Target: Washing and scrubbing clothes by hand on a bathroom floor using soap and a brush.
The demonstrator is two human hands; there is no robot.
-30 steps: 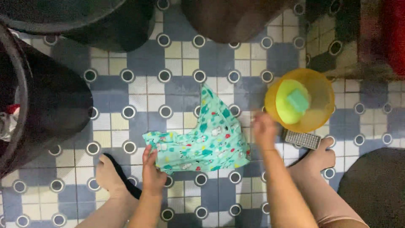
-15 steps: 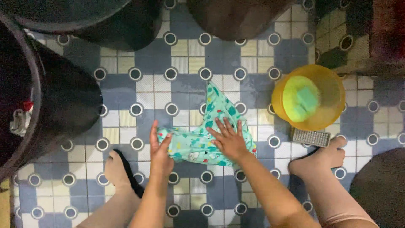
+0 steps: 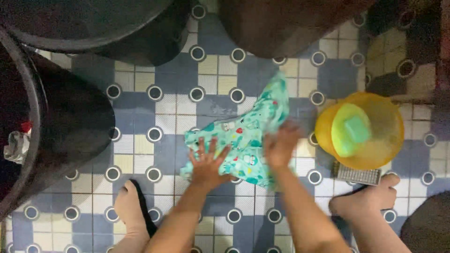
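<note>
Pressing down on the cloth (image 3: 243, 140), we are working it against the tiled floor (image 3: 164, 103) with both hands, and the cloth is our landmark for everything else. It is lying crumpled, one corner reaching away from us toward the dark tub (image 3: 281, 23) above it. Our left hand (image 3: 206, 161) is resting flat on the near left part of the cloth with the fingers spread wide. Our right hand (image 3: 280, 146) is sitting on the cloth's right side and is blurred, so we cannot tell whether its fingers are spread or gripping a fold. To the right of the cloth the yellow bowl (image 3: 375, 140) is standing with a green soap dish (image 3: 352, 129) in it, and the brush (image 3: 358, 174) is lying just beyond that, near our right foot (image 3: 370, 201). To the left of the cloth the black bucket (image 3: 61, 122) is standing well apart, and our left foot (image 3: 129, 204) is planted below and left. In our judgement, doing this well means keeping the flat left palm as the anchor so the cloth is not sliding, letting the right hand do the moving, and keeping the strokes short so the fabric is not bunching toward the bowl.
</note>
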